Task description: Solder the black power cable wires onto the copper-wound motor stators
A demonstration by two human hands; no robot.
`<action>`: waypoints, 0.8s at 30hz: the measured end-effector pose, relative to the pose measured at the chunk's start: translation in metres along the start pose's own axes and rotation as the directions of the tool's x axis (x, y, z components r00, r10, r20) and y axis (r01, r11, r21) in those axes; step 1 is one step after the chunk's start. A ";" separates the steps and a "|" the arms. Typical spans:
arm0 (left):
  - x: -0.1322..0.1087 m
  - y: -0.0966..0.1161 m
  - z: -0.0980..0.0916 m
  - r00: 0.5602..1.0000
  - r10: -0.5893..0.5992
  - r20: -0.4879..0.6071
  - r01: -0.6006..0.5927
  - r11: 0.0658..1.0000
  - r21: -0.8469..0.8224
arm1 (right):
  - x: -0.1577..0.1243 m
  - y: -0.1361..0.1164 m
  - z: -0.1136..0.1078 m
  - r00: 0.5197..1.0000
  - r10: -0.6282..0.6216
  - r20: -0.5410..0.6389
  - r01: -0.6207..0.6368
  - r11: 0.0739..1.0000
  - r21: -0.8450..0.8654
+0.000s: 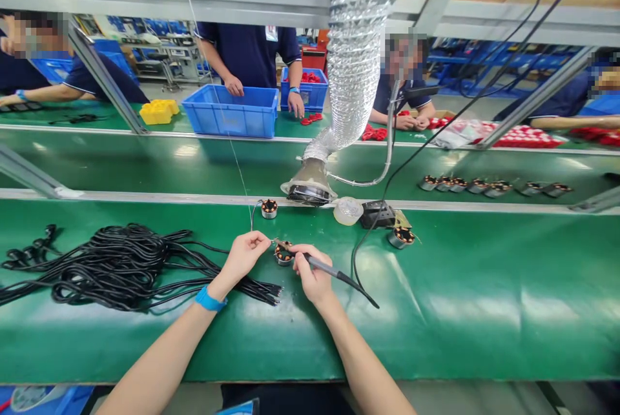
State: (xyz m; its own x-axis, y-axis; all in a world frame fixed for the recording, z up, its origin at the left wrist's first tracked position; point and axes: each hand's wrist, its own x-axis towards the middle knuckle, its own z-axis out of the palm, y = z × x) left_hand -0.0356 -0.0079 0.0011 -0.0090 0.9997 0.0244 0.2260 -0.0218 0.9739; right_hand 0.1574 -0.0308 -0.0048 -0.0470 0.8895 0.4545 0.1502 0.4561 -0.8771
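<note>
Bare forearms (162, 350) stretch over the bench toward two busy hands, a blue wristband (210, 299) circling the left one's wrist. Thumb and finger of the left hand (248, 253) are pinched together on a fine wire (272, 240). A thin strand (236, 160) hangs from overhead to just behind that hand; whether it's the same wire, I can't tell from where I stand. The right hand (314, 276) is closed around a soldering iron (323, 265), its tip angled toward the left fingertips and its cord trailing off to the right.

Between the two hands, on the green mat (484, 318), sits a copper-wound motor stator (283, 260), right by the iron's tip; I can't make out whether they touch. A second stator (269, 209) sits just beyond the left hand, and a third (401, 238) well to the right of the right hand. Left of the left hand sprawls a heap of black cables (121, 266). Beyond both hands hangs a fume hood (310, 184) on a foil duct (358, 47), and farther out a co-worker rests one hand at a blue bin (230, 119).
</note>
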 end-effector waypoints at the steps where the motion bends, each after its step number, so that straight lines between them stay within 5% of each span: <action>1: 0.000 0.000 0.000 1.000 0.002 -0.001 -0.002 1.000 -0.001 | 0.000 -0.001 0.000 1.000 0.000 0.006 0.000 1.000 -0.005; 12: 0.000 -0.004 0.001 1.000 0.015 -0.009 -0.016 1.000 -0.003 | 0.000 -0.003 0.000 0.991 0.128 -0.046 -0.121 0.984 0.129; 24: 0.001 -0.003 0.002 1.000 0.016 -0.019 -0.016 1.000 -0.015 | -0.001 0.003 0.000 0.987 0.128 -0.094 -0.114 0.984 0.139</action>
State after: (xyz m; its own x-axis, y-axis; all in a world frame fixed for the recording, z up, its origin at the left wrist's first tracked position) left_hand -0.0347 -0.0072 -0.0018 -0.0244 0.9987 0.0442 0.2112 -0.0380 0.9767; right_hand 0.1574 -0.0307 -0.0076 0.0653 0.9340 0.3512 0.0162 0.3509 -0.9363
